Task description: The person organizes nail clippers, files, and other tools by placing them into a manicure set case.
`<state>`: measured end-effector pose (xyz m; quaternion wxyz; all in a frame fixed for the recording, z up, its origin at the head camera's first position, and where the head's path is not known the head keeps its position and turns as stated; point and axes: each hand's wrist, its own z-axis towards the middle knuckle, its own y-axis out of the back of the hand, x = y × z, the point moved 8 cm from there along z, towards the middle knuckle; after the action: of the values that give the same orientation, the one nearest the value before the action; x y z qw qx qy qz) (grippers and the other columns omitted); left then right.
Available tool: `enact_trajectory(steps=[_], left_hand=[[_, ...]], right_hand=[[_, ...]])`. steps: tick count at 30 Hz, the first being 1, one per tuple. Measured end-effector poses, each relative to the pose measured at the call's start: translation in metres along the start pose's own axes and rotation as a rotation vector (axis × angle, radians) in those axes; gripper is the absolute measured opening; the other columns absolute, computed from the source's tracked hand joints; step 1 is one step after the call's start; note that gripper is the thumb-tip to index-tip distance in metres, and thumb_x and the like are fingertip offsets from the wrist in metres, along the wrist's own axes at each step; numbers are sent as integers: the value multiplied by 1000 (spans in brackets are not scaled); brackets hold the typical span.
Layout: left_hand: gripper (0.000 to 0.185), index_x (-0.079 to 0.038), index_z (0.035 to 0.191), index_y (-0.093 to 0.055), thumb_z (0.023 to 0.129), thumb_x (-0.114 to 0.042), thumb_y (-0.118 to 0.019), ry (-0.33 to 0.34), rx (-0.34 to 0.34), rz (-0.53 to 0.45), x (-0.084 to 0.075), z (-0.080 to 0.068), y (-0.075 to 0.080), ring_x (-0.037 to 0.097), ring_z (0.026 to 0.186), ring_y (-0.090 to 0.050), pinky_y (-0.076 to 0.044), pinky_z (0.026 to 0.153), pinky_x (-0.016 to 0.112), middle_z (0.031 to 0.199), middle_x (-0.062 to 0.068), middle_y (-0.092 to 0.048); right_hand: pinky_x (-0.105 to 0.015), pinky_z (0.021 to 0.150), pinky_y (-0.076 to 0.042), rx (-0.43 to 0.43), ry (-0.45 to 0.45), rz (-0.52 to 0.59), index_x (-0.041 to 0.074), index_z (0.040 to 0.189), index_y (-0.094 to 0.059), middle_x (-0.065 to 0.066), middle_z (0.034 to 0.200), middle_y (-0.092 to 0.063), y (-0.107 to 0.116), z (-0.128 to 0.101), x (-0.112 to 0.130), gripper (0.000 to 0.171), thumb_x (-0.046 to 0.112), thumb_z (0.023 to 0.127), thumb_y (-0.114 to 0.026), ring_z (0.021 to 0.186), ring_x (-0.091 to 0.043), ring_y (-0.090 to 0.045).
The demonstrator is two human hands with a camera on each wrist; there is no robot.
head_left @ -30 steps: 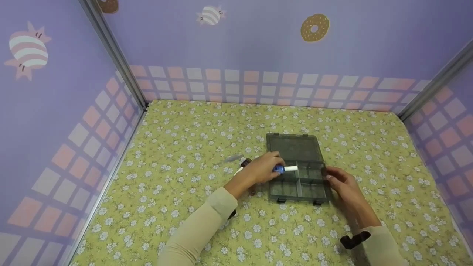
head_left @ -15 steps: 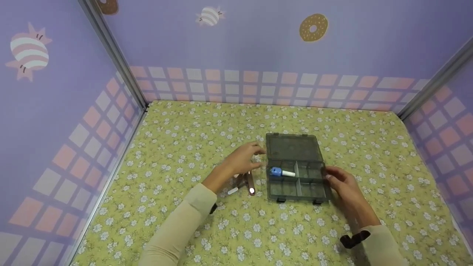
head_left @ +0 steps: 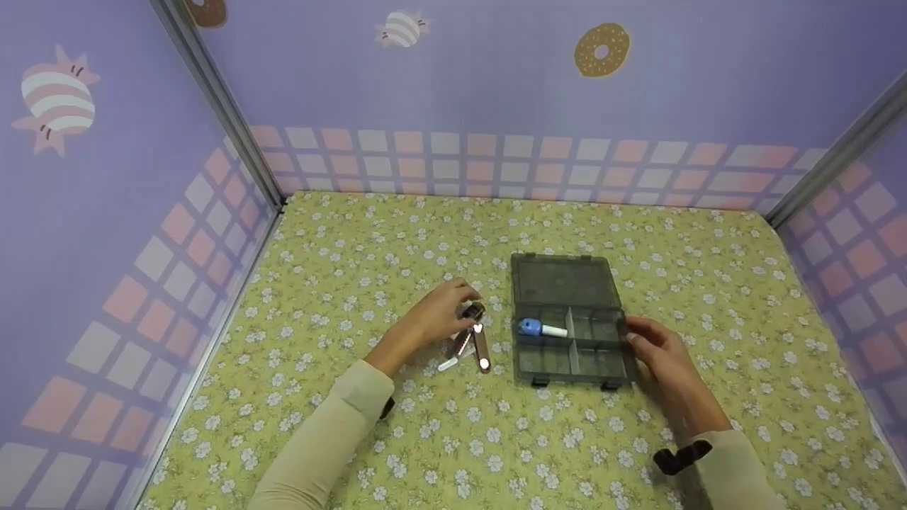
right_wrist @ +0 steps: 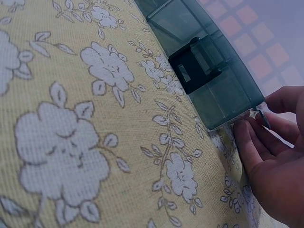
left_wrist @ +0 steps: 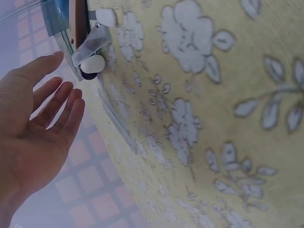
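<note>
Left hand (head_left: 445, 312) open, fingertips at the far ends of the tubes (head_left: 473, 343), whose long axes run toward the person. Right hand (head_left: 655, 352) fingers rest on the organizer box (head_left: 571, 333) corner; right-wrist view shows its black latch (right_wrist: 195, 64).

Open grey compartment box (head_left: 571, 333), blue-white piece (head_left: 540, 329) inside; small tools (head_left: 470, 343) beside.

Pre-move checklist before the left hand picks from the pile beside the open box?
1. Smoky translucent plastic compartment box lid open: ok.
2. Right hand steadies the box's right edge: ok.
3. Blue-and-white small piece lies in the rear-left compartment: ok.
4. Front compartments free: ok.
5. Left hand grips a piece from the pile of small brown and white pieces: cannot tell; the wrist view shows straight fingers.
</note>
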<state>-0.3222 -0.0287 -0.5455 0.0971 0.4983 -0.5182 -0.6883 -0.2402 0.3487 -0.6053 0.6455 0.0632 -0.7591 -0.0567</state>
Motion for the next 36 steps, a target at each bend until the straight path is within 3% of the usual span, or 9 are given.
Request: enact_trajectory(steps=[13,21,33,36], left_hand=[[26,-1,129,-69,105,-11,-64,57,-57,14,7,6,-13,27,104,-62,-55,90,46,119,14,-62],[28,1,131,-69,108,-11,-59,64,-47,-86,15,6,-12,29,107,-64,-56,95,45,119,16,-63],[34,-2,135,-66,104,-17,-69,101,-56,-49,16,10,-19,28,109,-63,-55,95,45,122,14,-62],[33,-2,136,-66,107,-18,-65,98,-66,-80,18,9,-19,29,111,-64,-55,97,46,123,15,-62]], right_hand=[[-24,97,-54,-23,-24,17,-3,152,-50,-23,150,-51,1,1,-2,47,20,112,-56,122,-16,-60],[-25,98,-54,-29,-29,31,-2,152,-50,-21,151,-51,1,3,-3,46,20,112,-56,124,-16,-59],[-24,98,-53,-4,-19,-23,-1,155,-47,-22,156,-48,1,-1,0,49,23,113,-54,127,-15,-57],[-24,98,-53,-11,-33,-6,0,155,-48,-21,156,-48,1,-1,-1,49,24,113,-54,128,-16,-56]])
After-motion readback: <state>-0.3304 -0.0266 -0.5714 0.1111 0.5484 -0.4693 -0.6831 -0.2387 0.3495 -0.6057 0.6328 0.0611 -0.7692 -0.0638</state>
